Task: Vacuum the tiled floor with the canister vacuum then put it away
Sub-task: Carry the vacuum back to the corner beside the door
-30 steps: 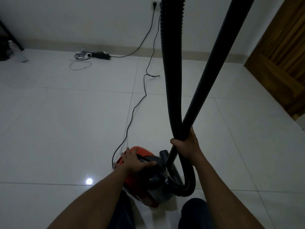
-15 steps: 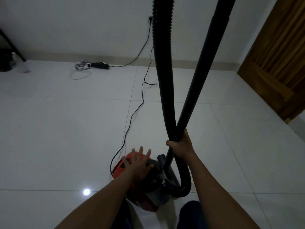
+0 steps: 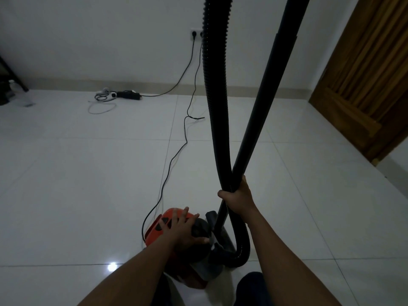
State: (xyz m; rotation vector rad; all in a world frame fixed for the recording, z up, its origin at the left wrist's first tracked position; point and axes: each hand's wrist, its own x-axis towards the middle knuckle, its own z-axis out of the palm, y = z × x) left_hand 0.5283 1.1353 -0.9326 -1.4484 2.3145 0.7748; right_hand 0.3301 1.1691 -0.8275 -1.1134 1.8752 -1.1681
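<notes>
An orange and grey canister vacuum (image 3: 161, 225) sits on the white tiled floor (image 3: 77, 184) just in front of my legs. My left hand (image 3: 183, 230) lies flat on its top, fingers spread, over the dark handle. My right hand (image 3: 237, 198) is shut around both the ribbed black hose (image 3: 215, 85) and the smooth black wand (image 3: 271, 85), which rise together out of the top of the view. The hose loops down to the canister's front. The vacuum's black power cord (image 3: 174, 155) trails across the tiles to a wall socket (image 3: 196, 33).
A power strip with coiled cables (image 3: 125, 94) lies by the far wall's skirting. A wooden door (image 3: 371, 74) stands at the right. Dark furniture legs and a bottle (image 3: 13, 89) are at the far left.
My left hand lifted off the canister with fingers spread, then settled back on its top. The view tilted up slightly; my right hand keeps its grip on hose and wand.
</notes>
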